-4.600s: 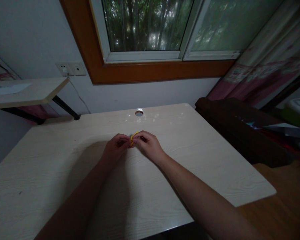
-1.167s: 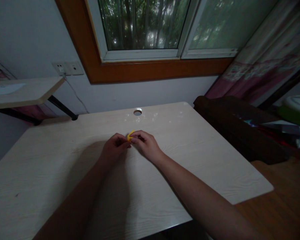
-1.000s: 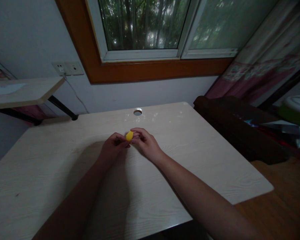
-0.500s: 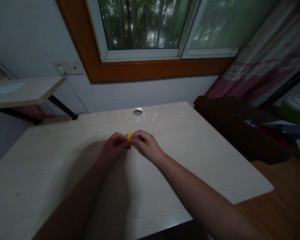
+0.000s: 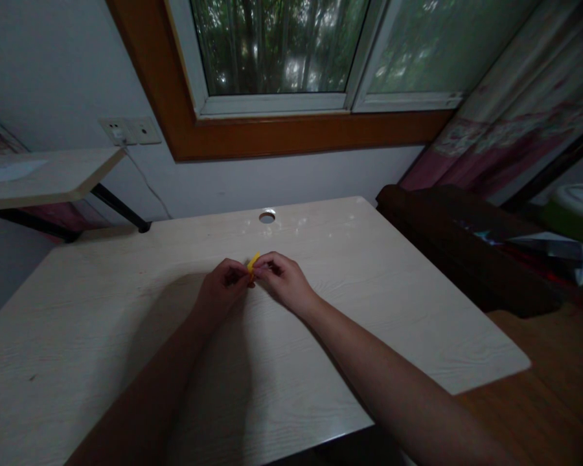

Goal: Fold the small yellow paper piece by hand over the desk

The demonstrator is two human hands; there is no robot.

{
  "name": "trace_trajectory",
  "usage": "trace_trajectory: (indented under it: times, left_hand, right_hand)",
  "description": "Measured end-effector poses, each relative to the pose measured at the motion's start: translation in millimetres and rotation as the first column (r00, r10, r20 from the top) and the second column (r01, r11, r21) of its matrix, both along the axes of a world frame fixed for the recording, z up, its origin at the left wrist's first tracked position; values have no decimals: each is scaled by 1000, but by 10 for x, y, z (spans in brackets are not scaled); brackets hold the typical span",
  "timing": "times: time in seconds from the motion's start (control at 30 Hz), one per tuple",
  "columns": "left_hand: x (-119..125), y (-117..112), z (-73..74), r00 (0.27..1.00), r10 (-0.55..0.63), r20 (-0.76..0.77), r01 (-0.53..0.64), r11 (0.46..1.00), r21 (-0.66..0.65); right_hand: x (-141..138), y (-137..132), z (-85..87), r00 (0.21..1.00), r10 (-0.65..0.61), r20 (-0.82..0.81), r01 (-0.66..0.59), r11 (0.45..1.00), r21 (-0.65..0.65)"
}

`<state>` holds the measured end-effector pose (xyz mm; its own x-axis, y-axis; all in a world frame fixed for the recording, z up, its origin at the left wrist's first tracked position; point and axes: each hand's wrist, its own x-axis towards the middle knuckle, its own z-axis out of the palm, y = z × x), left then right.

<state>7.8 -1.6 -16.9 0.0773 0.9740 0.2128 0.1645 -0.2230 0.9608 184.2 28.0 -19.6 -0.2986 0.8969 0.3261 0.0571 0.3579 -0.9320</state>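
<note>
Between left hand (image 5: 219, 285) and right hand (image 5: 287, 278) juts a small yellow piece (image 5: 253, 261), seemingly pinched by both.

Window (image 5: 282, 103): muted daylight is coming in, and pale patches are glowing amid dark foliage (image 5: 252, 39).
Wall (image 5: 53, 71): it is sitting in dim, bluish-grey light.
Table (image 5: 369, 310): small glints (image 5: 301, 223) are shining near its far edge, and a soft shadow (image 5: 160, 304) is spreading left of the left forearm (image 5: 150, 382).
Fingers (image 5: 267, 257): they are blurring slightly, and the yellow piece (image 5: 253, 262) between them is showing little detail.
Curtain (image 5: 510, 110): it is stretching and softening toward the dark upper right corner.
</note>
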Motion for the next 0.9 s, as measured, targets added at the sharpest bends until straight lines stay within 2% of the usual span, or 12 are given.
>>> trace_trajectory:
  times: [0.13,0.47,0.9]
  left_hand:
    - [2,-15,16,998,17,-65,-15,999,34]
    - [-1,-19,18,998,9,-67,-6,999,41]
    - [-16,25,-12,998,29,-62,-31,999,-24]
  right_hand:
    - [-6,-1,-10,999,17,-39,-17,1000,-22]
    - [-8,12,-19,998,31,-52,-33,999,-25]
    - [-24,8,-45,992,42,-116,-49,997,-60]
